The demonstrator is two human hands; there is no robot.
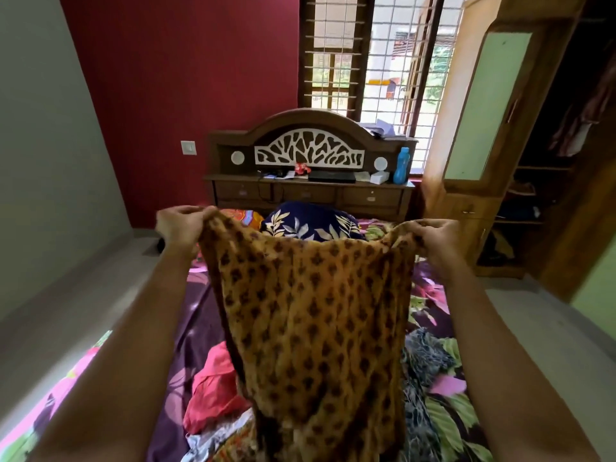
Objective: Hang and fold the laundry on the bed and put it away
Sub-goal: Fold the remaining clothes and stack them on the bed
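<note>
Mustard spotted garment hangs above the bed, left hand and right hand each pinching a top corner, likely spreading it flat for folding.

Home bedroom: bed with carved headboard, open wardrobe.

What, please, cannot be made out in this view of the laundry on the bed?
Head view:
Whatever lies behind the spotted orange garment, which left hand and right hand hold up: hidden by it.
The garment's lower end: cut off by the bottom edge.
Inside the wardrobe: dark, cut by the right edge.
Small items on the headboard shelf: too small.
</note>
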